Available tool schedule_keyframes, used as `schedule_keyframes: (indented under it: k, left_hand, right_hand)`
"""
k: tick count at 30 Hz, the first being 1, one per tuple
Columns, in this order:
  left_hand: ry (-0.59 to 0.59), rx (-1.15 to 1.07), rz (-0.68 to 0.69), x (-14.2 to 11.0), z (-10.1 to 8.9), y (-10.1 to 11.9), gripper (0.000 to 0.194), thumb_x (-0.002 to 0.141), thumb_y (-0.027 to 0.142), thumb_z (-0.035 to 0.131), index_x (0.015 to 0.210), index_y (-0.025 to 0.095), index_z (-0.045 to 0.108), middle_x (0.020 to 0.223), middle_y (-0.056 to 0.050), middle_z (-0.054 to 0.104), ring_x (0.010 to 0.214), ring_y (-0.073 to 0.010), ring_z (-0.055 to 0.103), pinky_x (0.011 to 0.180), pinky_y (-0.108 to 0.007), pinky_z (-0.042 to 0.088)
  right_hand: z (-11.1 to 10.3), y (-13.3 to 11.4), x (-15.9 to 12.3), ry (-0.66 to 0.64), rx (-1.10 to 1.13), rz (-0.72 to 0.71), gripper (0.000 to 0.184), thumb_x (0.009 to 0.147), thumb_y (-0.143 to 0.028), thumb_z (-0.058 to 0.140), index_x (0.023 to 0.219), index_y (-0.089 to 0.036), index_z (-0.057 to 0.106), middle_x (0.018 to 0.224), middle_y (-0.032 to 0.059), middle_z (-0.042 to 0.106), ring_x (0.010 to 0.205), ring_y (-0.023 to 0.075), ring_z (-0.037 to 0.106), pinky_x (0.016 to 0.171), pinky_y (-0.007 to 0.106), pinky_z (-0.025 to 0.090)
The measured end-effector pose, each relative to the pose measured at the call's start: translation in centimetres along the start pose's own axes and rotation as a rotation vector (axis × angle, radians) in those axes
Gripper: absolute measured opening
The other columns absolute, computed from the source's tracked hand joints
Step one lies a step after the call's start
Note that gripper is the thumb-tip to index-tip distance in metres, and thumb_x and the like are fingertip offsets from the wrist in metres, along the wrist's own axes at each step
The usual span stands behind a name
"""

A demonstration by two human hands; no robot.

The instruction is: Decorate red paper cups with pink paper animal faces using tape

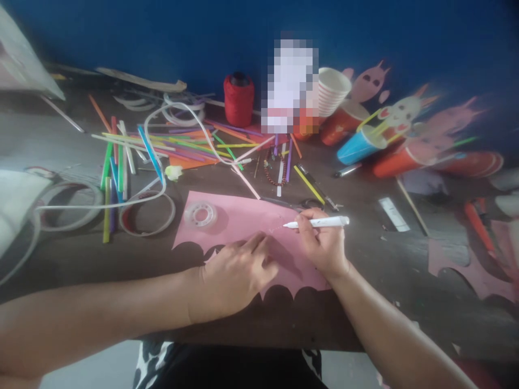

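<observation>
A sheet of pink paper (239, 208) with a scalloped lower edge lies on the dark table. My left hand (237, 275) presses down on it with the fingers bent and close together. Part of a pink cut edge shows beside that wrist; what lies under the palm is hidden. My right hand (322, 246) is closed around a white marker pen (328, 222), its tip at the paper near faint light marks. On the paper's upper left sits a small clear tape roll (201, 215).
Coloured sticks (174, 143), a white cable (93, 206) and large tape rolls (147, 213) spread across the left. Behind stand a red thread spool (239, 101) and paper cups (334, 89). Decorated cups (360, 145), pink scraps (456, 267) and an orange-handled tool (480, 227) lie right.
</observation>
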State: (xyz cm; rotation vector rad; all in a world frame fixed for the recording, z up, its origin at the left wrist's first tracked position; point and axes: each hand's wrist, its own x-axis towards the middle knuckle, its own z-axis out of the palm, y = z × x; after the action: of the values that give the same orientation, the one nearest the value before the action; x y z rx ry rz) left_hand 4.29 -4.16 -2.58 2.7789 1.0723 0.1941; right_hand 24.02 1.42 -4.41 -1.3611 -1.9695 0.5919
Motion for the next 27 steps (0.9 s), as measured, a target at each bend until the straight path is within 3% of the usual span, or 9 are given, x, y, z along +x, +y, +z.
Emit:
schedule_keyframes:
  k: [10, 18, 23, 27]
  left_hand:
    - [0.001, 0.008, 0.000, -0.17, 0.19, -0.04, 0.011, 0.079, 0.014, 0.052, 0.090, 0.017, 0.055, 0.126, -0.018, 0.050, 0.117, -0.0297, 0.051, 0.080, -0.038, 0.054]
    - [-0.015, -0.031, -0.002, -0.11, -0.06, -0.05, 0.009, 0.078, 0.013, 0.051, 0.084, 0.018, 0.055, 0.116, -0.016, 0.055, 0.110, -0.0294, 0.055, 0.070, -0.036, 0.055]
    - [0.008, -0.027, -0.005, -0.09, -0.11, 0.02, 0.006, 0.079, 0.015, 0.052, 0.083, 0.018, 0.057, 0.115, -0.016, 0.056, 0.109, -0.0293, 0.055, 0.072, -0.037, 0.053]
    - [0.016, 0.003, 0.009, 0.09, -0.36, 0.09, 0.007, 0.080, 0.017, 0.052, 0.084, 0.016, 0.059, 0.113, -0.015, 0.059, 0.111, -0.0287, 0.051, 0.076, -0.036, 0.049]
  right_hand:
    - [0.08, -0.14, 0.13, -0.002, -0.048, -0.043, 0.010, 0.086, -0.024, 0.051, 0.080, -0.019, 0.058, 0.070, 0.0002, 0.063, 0.066, 0.0139, 0.060, 0.062, 0.026, 0.044]
    - [-0.09, -0.04, -0.08, 0.089, 0.152, 0.046, 0.011, 0.087, -0.024, 0.050, 0.083, -0.018, 0.058, 0.068, 0.0008, 0.062, 0.064, 0.0144, 0.061, 0.062, 0.028, 0.047]
    - [0.07, -0.37, -0.14, 0.076, 0.296, 0.015, 0.011, 0.089, -0.024, 0.047, 0.087, -0.018, 0.056, 0.073, 0.0019, 0.059, 0.068, 0.0152, 0.060, 0.064, 0.030, 0.048]
    - [0.06, -0.75, -0.26, 0.088, 0.272, -0.013, 0.007, 0.087, -0.022, 0.049, 0.089, -0.019, 0.055, 0.077, 0.0019, 0.058, 0.069, 0.0151, 0.059, 0.065, 0.030, 0.047]
